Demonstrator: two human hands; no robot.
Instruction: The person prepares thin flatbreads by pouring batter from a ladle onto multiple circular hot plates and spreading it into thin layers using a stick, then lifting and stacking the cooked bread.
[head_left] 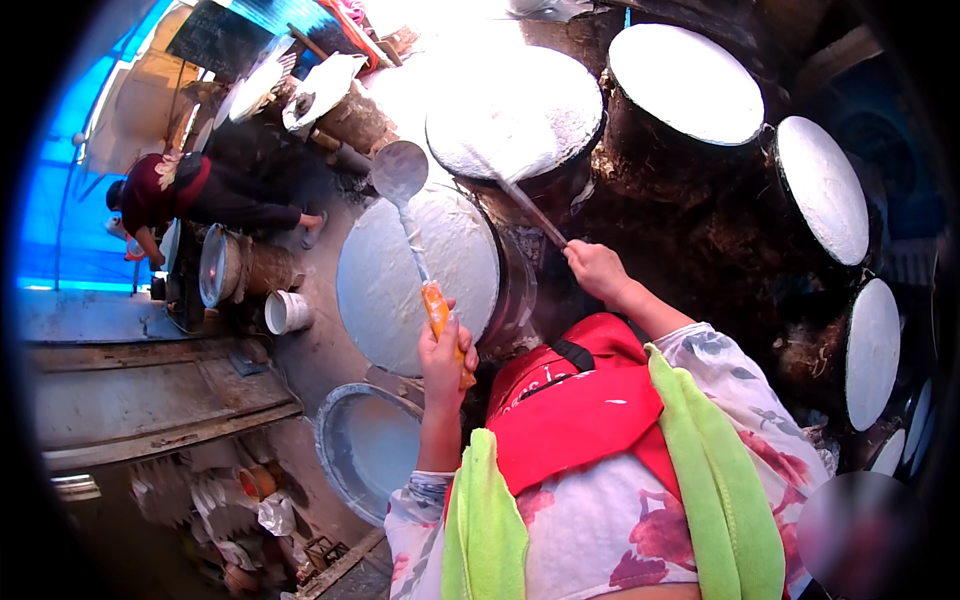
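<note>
My left hand (pixel 447 352) is wrapped round the orange handle of a long metal ladle (pixel 401 172). The ladle points away from me, its round bowl over the far edge of a round white-coated griddle (pixel 415 280). In my right hand (pixel 598 272) is a long thin wooden stick-like tool (pixel 535 212). Its far end reaches onto the pale surface of a second round griddle (pixel 515 105), farther off, where haze and glare blur the tip. Close to my left forearm stands a wide metal basin (pixel 372 450) with pale liquid inside.
More white-topped round griddles (pixel 690 85) on dark drum-like bases curve round to my right. At the left, another person (pixel 170 195) in a dark red top bends beside further drums. A white bucket (pixel 288 312) stands on the floor, near a wooden-edged bench (pixel 160 395).
</note>
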